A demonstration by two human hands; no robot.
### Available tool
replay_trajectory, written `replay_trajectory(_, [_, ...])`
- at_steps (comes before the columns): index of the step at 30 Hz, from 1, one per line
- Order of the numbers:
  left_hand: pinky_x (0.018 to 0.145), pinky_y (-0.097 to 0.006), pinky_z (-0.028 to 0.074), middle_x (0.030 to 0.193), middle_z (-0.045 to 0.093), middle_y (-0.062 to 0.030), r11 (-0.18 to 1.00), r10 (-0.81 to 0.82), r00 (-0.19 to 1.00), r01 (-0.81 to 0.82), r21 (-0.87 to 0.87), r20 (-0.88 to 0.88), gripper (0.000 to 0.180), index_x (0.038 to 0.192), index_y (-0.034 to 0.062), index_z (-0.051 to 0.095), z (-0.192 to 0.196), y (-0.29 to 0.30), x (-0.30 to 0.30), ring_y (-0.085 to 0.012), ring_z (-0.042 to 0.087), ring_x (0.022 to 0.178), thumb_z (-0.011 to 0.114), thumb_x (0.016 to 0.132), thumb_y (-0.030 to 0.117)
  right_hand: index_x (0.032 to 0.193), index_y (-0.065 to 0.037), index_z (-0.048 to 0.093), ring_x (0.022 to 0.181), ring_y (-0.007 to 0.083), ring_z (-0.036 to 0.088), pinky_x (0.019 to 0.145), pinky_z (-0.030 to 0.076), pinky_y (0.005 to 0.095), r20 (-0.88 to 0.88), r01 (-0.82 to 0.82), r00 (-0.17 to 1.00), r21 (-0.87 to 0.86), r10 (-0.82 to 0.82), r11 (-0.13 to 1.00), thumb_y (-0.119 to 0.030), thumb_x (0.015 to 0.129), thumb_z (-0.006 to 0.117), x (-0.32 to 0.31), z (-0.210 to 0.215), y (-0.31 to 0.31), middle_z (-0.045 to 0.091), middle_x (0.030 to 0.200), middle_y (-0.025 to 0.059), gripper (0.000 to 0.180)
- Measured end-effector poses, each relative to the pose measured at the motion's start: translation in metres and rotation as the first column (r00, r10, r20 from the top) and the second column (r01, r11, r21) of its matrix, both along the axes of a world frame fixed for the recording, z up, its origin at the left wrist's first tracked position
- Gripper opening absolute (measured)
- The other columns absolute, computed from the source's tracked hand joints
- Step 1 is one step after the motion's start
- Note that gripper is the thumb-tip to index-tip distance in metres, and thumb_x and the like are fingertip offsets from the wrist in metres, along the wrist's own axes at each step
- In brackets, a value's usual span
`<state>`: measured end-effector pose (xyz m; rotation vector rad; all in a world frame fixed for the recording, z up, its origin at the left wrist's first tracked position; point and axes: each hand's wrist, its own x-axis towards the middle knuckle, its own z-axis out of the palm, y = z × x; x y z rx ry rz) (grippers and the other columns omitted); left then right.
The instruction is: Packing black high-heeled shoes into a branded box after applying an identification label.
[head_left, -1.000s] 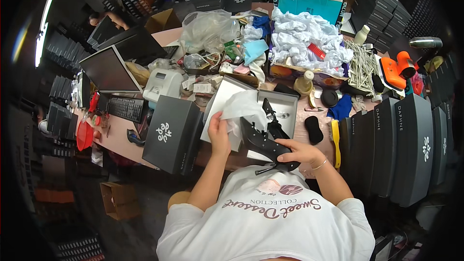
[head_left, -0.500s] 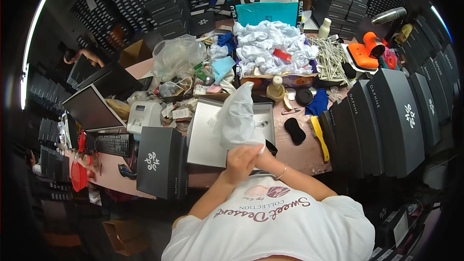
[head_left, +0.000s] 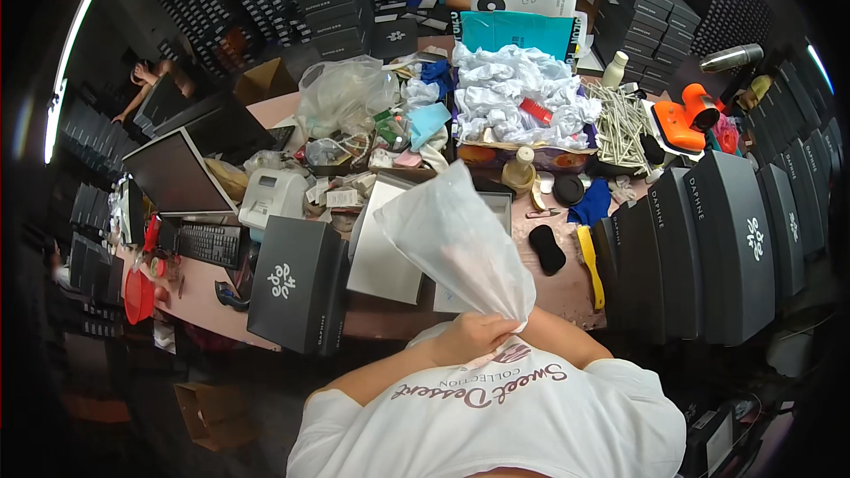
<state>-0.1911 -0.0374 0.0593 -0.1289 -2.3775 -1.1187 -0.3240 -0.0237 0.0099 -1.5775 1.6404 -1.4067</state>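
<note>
A translucent white plastic bag [head_left: 443,226] is held up in front of my chest, its narrow end bunched toward me. The fingers of my left hand [head_left: 478,336] are closed on the bag's gathered edge. My right hand [head_left: 482,270] shows only as a pinkish shape through the plastic; whether it is inside the bag or behind it I cannot tell, and its fingers are hidden. Beyond the bag lies an open shoe box [head_left: 379,267] with a white interior, partly covered by it.
A closed dark shoe box [head_left: 282,276] stands to the left, near a white label printer [head_left: 268,202]. On the right are a yellow-handled brush [head_left: 590,267], a black pad [head_left: 547,250] and a row of dark boxes [head_left: 708,257]. Behind sits a carton of crumpled white paper [head_left: 522,93].
The bag has swung from upright to leaning left and spread wider. My right hand has gone from partly visible to covered by it. My left hand has moved right and nearer my chest.
</note>
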Motion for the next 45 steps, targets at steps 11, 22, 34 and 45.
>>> replay_trajectory(11, [0.1, -0.039, 0.042, 0.13, 0.051, -0.0106, -0.4, 0.401, 0.806, -0.273, 0.875, 0.435, 0.066, 0.135, 0.0041, 0.041, -0.06, -0.065, 0.038, -0.0263, 0.051, 0.116, 0.066, 0.084, 0.039, 0.122, -0.003, 0.053, 0.102, 0.0289, 0.058, 0.09, 0.045, 0.0361, -0.371, -0.257, 0.895, 0.022, 0.246, 0.966, -0.013, 0.082, 0.056, 0.044, 0.003, -0.015, 0.06, 0.109, 0.0184, 0.041])
replay_trajectory(22, [0.087, -0.037, 0.048, 0.112, 0.057, -0.0241, 0.895, 0.342, 0.894, -0.404, 0.189, 0.29, 0.09, 0.144, 0.0047, 0.023, -0.057, -0.031, -0.004, -0.0373, 0.058, 0.103, 0.074, 0.069, 0.007, 0.134, -0.001, 0.037, 0.114, 0.0226, 0.052, 0.094, 0.046, 0.0366, 0.946, -0.028, 0.144, 0.296, -0.29, 0.955, -0.028, 0.086, 0.063, -0.025, 0.022, 0.026, 0.049, 0.129, 0.0159, 0.06])
replay_trajectory(34, [0.079, -0.039, 0.047, 0.1, 0.057, -0.0092, 0.142, 0.327, 0.631, -0.768, 0.624, 0.703, 0.078, 0.136, -0.0001, 0.035, -0.169, -0.044, -0.062, -0.0238, 0.058, 0.09, 0.076, 0.074, 0.024, 0.127, 0.001, 0.044, 0.108, 0.0204, 0.054, 0.092, 0.045, 0.0343, 0.867, 0.196, 0.306, 0.347, -0.394, 0.917, -0.028, 0.079, 0.066, -0.074, 0.01, 0.113, 0.054, 0.117, 0.0112, 0.06])
replay_trajectory(45, [0.069, -0.033, 0.056, 0.089, 0.065, -0.0113, -0.249, 0.179, 0.874, -0.404, 0.88, 0.452, 0.035, 0.105, 0.0002, 0.057, -0.079, -0.113, 0.022, -0.0214, 0.067, 0.077, 0.044, 0.086, 0.026, 0.122, 0.004, 0.049, 0.097, 0.0187, 0.059, 0.085, 0.047, 0.0311, 0.532, -0.073, 0.805, 0.528, -0.263, 0.846, -0.027, 0.075, 0.074, -0.051, -0.039, 0.002, 0.062, 0.106, 0.0126, 0.061])
